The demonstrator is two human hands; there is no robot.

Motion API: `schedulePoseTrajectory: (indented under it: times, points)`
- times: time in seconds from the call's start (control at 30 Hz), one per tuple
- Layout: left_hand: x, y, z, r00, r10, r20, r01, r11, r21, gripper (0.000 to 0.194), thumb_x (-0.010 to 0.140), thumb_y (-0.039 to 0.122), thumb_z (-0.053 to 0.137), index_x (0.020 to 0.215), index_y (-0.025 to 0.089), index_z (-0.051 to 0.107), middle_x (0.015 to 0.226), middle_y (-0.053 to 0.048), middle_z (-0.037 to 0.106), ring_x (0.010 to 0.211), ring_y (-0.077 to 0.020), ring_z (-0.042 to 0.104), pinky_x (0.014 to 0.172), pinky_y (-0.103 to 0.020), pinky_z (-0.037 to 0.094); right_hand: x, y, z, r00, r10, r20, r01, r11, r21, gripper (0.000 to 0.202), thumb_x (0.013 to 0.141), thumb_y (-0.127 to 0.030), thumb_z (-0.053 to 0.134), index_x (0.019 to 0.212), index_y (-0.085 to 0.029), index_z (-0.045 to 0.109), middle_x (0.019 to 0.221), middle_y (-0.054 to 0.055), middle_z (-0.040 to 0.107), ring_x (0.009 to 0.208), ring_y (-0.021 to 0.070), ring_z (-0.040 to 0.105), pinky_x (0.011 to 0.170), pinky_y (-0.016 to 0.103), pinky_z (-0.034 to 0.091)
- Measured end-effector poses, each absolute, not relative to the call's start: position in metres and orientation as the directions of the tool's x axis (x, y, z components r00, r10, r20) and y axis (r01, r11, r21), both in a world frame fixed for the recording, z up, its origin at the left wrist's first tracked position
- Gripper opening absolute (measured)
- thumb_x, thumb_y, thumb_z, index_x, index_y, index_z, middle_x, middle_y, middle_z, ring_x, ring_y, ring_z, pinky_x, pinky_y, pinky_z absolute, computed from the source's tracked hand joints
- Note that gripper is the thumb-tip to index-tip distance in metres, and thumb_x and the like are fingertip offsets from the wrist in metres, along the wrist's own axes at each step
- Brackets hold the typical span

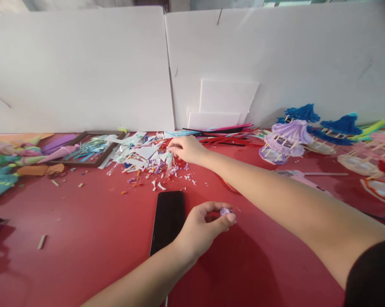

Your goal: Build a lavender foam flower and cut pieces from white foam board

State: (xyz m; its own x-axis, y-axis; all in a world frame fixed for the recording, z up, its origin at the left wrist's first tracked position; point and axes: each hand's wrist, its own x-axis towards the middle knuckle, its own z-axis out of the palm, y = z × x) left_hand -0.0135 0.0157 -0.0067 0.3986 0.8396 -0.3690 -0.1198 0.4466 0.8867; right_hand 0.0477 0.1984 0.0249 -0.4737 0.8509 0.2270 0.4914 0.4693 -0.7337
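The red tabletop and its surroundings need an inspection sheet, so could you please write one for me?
Surface: red tabletop, bearing scattered crumbs and short offcuts.
Work pieces: small purple piece in the left hand; roofed purple model and blue-roofed models at right.
Clutter: mixed scrap pile; brown frame with strips inside; black phone near the left wrist.
Hands: left hand pinches the purple piece; right hand is at the scrap pile, grip unclear.
Cables: thin white line below the phone, possibly a cable; dark line at the right edge, unclear.
Surroundings: large white boards stand behind.
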Motion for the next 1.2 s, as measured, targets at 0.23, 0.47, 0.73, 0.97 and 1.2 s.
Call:
schedulePoseTrajectory:
  times: [0.23,0.47,0.73,0.97,1.2]
  points:
    - [-0.013,0.017,0.002,0.344,0.873,-0.346,-0.212,0.431,0.877,0.055,0.058,0.051,0.081,0.096,0.014,0.065,0.083,-0.005,0.067,0.063,-0.0123,0.062,0.056,-0.022,0.049,0.09,0.184,0.027,-0.223,0.957,0.183,0.278,0.243,-0.93,0.019,0.097,-0.027,0.043,0.088,-0.016,0.055,0.07,0.003,0.066,0.046,0.0072,0.057,0.047,0.021,0.047]
    - [-0.012,0.023,-0.007,0.261,0.913,-0.314,-0.309,0.387,0.869,0.044,0.071,0.052,0.073,0.096,0.016,0.068,0.087,-0.005,0.068,0.076,-0.0134,0.063,0.07,-0.026,0.053,0.15,0.126,0.012,-0.23,0.956,0.181,0.253,0.238,-0.938,0.024,0.083,-0.04,0.063,0.096,-0.02,0.067,0.086,0.003,0.07,0.064,0.012,0.063,0.057,0.025,0.052]
    - [-0.011,0.021,-0.004,0.24,0.944,-0.225,-0.265,0.286,0.921,0.03,0.076,0.034,0.073,0.103,0.02,0.068,0.101,-0.005,0.07,0.091,-0.0151,0.063,0.08,-0.025,0.05,0.181,0.041,0.003,-0.107,0.98,0.17,0.358,0.198,-0.913,0.016,0.08,-0.032,0.066,0.092,-0.023,0.071,0.077,0.001,0.068,0.064,0.0125,0.064,0.06,0.024,0.053]
    - [-0.011,0.02,-0.002,0.271,0.948,-0.168,-0.234,0.234,0.944,0.022,0.081,0.028,0.069,0.102,0.021,0.068,0.105,-0.003,0.073,0.099,-0.0154,0.065,0.091,-0.025,0.049,0.17,0.014,0.009,-0.152,0.938,0.31,0.341,0.344,-0.875,0.006,0.083,-0.025,0.063,0.079,-0.021,0.067,0.076,0.001,0.066,0.062,0.0105,0.063,0.052,0.018,0.049]
    - [-0.008,0.019,-0.006,0.285,0.949,-0.136,-0.239,0.208,0.948,0.02,0.082,0.025,0.068,0.102,0.025,0.07,0.104,0.001,0.074,0.098,-0.0123,0.067,0.09,-0.02,0.05,0.168,0.01,0.007,-0.184,0.904,0.386,0.408,0.427,-0.807,0.007,0.085,-0.017,0.06,0.08,-0.02,0.064,0.076,0.001,0.064,0.066,0.0097,0.063,0.056,0.016,0.05]
